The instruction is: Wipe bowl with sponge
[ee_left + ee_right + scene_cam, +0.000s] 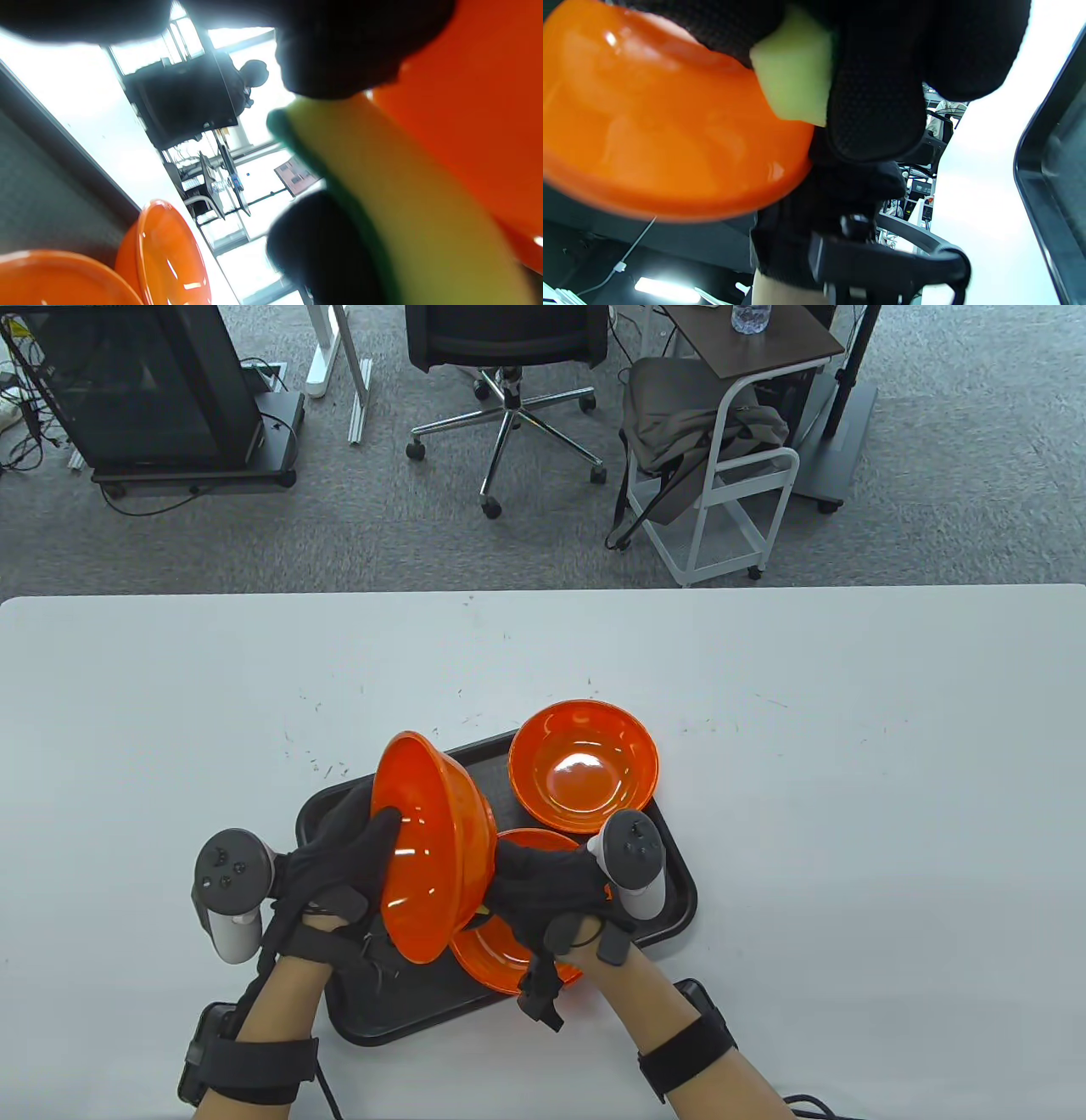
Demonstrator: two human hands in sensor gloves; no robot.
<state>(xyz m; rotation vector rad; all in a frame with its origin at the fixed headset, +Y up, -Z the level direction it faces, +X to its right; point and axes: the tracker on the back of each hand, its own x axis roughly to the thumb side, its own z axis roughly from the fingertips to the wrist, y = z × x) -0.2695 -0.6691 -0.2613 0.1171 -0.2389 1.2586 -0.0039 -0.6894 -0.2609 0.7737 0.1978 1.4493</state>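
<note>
My left hand [339, 865] gripped the tilted bowl [433, 848] by its rim above the tray [679, 891]. My right hand [543, 891] pinched the sponge [793, 80] against the bowl's underside, opposite that grip. I judged steady counter-pressure and short curved strokes best.

Grey carpet [170, 534] runs behind the white tabletop [848, 814]. A black office chair [506, 356], a white cart [730, 458] and a dark cabinet [144, 390] stand there.

No text, label or number is legible anywhere.
</note>
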